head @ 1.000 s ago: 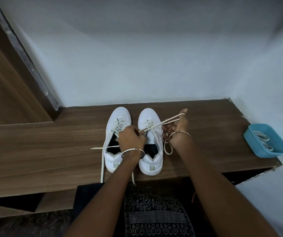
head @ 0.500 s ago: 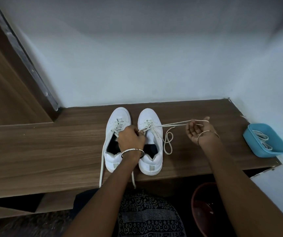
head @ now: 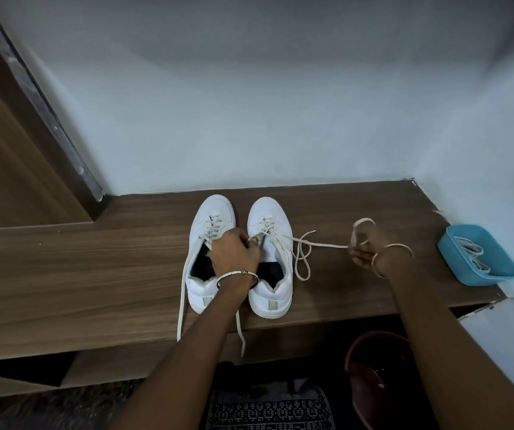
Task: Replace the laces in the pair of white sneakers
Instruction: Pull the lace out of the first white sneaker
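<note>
Lace (head: 321, 243) from the right sneaker (head: 268, 212) runs out to the right hand (head: 369, 248), which has drawn farther off, fingers curled round it. The left hand (head: 234, 254) grips that shoe at its tongue. Old lace is coming free, I'd judge; fresh ones wait in the tray (head: 485, 278) beyond.

Open wooden shelf (head: 79, 274) left of the sneakers (head: 215, 209); to their right, stretched lace (head: 321, 243), blue tray (head: 482, 279), seemingly close wall (head: 482, 150).
</note>
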Demonstrator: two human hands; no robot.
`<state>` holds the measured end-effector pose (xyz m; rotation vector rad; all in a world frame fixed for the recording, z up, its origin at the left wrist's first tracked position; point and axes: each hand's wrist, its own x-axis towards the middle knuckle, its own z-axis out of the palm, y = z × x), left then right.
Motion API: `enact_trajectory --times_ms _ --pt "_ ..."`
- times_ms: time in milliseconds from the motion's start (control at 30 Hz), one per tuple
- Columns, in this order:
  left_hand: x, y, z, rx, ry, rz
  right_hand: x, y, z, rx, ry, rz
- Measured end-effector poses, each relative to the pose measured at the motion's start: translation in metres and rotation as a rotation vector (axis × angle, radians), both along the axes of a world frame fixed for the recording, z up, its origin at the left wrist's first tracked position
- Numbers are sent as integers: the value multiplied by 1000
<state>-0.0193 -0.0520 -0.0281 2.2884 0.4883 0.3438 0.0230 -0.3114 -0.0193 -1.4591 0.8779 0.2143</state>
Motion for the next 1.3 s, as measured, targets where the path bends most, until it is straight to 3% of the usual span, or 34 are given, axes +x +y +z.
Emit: enact_trajectory --times_ms 100,167,267,400,567,733,1033,1300 --pt "2 2 -3 -3 -7 -30 -2 20 0 -676 -110 192" --pt "3 3 -6 32 -18 -78 -7 44 8 -888 -233 238" --pt "5 3 -5 140 -105 -234 -14 82 15 -816 -466 322" --pt "17 4 0 280 -92 -428 -24 121 6 -612 -457 570" --pt "26 6 4 412 -74 -474 -32 136 -12 -765 -532 535" --pt "22 1 -9 111 -124 -275 -37 139 -20 -754 -538 369" --pt "34 20 16 -835 -255 188 -43 144 -21 -760 -503 290" --pt "34 55 40 -1008 -287 340 -47 150 -23 -776 -525 270"
